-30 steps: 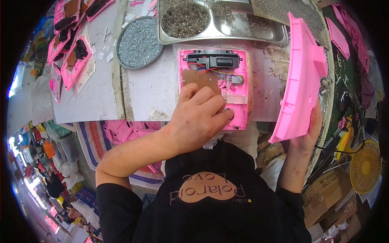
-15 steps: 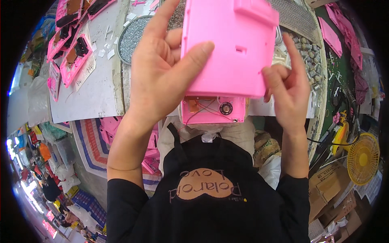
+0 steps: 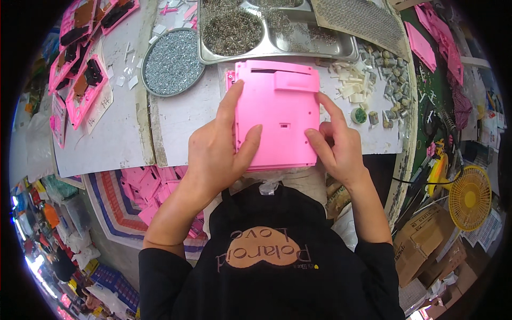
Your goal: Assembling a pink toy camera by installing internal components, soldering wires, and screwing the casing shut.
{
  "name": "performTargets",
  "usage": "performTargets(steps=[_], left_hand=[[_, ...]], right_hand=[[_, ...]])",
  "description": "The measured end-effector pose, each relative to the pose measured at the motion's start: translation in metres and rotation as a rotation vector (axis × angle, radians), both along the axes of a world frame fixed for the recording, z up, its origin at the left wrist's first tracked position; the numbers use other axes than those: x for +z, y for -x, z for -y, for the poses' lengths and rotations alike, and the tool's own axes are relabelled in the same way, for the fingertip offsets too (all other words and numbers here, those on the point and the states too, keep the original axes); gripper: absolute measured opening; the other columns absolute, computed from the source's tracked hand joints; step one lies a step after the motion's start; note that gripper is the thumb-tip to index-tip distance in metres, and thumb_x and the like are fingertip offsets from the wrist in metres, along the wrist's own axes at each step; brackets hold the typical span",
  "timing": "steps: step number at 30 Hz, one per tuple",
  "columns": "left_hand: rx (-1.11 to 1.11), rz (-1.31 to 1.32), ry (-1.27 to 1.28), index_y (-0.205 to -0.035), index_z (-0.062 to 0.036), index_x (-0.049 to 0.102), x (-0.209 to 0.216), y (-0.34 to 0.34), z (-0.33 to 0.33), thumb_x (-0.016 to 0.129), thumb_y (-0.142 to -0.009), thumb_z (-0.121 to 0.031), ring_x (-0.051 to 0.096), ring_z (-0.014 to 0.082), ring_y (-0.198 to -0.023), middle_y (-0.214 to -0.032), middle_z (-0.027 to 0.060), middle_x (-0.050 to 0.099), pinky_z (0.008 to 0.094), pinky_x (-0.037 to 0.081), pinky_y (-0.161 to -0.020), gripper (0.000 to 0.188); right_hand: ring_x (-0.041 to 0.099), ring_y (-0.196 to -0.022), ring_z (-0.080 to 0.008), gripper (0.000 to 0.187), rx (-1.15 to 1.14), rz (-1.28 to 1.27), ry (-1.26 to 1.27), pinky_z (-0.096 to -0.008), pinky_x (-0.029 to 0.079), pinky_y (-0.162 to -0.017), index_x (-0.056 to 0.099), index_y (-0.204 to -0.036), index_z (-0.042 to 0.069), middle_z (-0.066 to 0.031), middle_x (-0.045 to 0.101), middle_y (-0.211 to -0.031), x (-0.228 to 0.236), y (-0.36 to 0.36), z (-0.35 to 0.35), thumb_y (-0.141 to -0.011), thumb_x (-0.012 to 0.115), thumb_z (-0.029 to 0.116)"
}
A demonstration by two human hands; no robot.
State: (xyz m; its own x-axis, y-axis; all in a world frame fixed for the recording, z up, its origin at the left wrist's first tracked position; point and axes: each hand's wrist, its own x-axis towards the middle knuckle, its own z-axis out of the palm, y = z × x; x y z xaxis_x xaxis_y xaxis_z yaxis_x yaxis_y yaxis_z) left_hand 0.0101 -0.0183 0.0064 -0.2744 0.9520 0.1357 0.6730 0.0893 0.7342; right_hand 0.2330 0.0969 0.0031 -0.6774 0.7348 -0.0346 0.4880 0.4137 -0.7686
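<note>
A flat pink plastic cover [image 3: 273, 125] with a raised block and a small slot lies at the near edge of the table, in front of my body. It sits over another pink casing part [image 3: 230, 79], of which only a bit shows past the upper left edge; the speaker and wires are hidden. My left hand [image 3: 216, 149] grips the left side, thumb on the face and fingers along the edge. On the right side, my right hand [image 3: 341, 146] holds it with thumb and forefinger at the edge.
Beyond the cover stand a round dish of screws [image 3: 173, 80] and a metal tray [image 3: 234, 56] of small metal parts. White plastic pieces [image 3: 352, 80] and small metal cylinders [image 3: 394, 69] lie to the right. Pink housings [image 3: 80, 106] lie far left. A yellow fan [image 3: 469, 197] is at right.
Both hands have brought the pink cover down and toward me, onto the open pink casing. The casing's speaker and wires, visible before, are now covered.
</note>
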Motion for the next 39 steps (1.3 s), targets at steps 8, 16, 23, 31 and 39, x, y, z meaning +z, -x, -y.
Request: performTargets(steps=[8,16,23,31,39], left_hand=[[0.092,0.012,0.11,-0.149,0.0024,0.041,0.003,-0.005,0.017,0.072,-0.09,-0.019,0.059,0.0211,-0.051,-0.062,0.0051,0.057,0.0338,0.047,-0.05,0.069],[0.106,0.101,-0.007,-0.144,0.0019,0.047,-0.01,0.0,0.014,0.075,-0.087,-0.014,0.044,0.0123,-0.047,-0.057,-0.0014,0.042,0.0287,0.038,-0.046,0.065],[0.195,0.464,-0.003,-0.146,0.0011,0.047,-0.019,-0.007,0.021,0.072,-0.087,-0.001,0.035,0.0024,-0.062,-0.085,-0.0023,0.046,0.0183,0.032,-0.057,0.064],[0.1,0.312,0.052,-0.148,0.0047,0.045,0.004,-0.003,0.02,0.076,-0.087,-0.011,0.046,0.0105,-0.065,-0.098,0.0067,0.057,0.0229,0.042,-0.062,0.07],[0.113,1.128,-0.151,-0.154,0.002,0.031,0.005,-0.002,-0.001,0.06,-0.099,-0.004,0.069,0.0211,-0.108,-0.119,0.0149,0.068,0.0284,0.056,-0.092,0.063]], right_hand=[[0.062,-0.053,-0.0246,0.06,0.01,0.038,-0.093,-0.0339,0.047,-0.052,0.048,-0.145,0.004,-0.009,0.062,-0.064,0.005,0.009,-0.001,-0.094,0.072,0.022],[0.065,-0.057,-0.0273,0.049,-0.067,0.021,-0.201,-0.0361,0.051,-0.056,0.058,-0.138,0.002,-0.0174,0.07,-0.077,0.0,0.013,0.019,-0.094,0.071,0.019],[0.058,-0.053,-0.0188,0.05,-0.122,-0.104,-0.134,-0.0301,0.048,-0.055,0.058,-0.14,0.0,-0.0128,0.063,-0.068,-0.013,0.009,0.022,-0.094,0.072,0.013],[0.039,-0.053,-0.003,0.052,-0.211,-0.329,0.176,-0.0208,0.032,-0.052,0.054,-0.143,-0.002,0.0053,0.045,-0.06,-0.023,-0.003,0.022,-0.094,0.07,0.008],[0.045,-0.063,-0.002,0.056,-0.299,-0.727,0.59,-0.0181,0.038,-0.058,0.045,-0.147,-0.004,0.0028,0.055,-0.072,-0.012,-0.001,0.019,-0.096,0.067,0.004]])
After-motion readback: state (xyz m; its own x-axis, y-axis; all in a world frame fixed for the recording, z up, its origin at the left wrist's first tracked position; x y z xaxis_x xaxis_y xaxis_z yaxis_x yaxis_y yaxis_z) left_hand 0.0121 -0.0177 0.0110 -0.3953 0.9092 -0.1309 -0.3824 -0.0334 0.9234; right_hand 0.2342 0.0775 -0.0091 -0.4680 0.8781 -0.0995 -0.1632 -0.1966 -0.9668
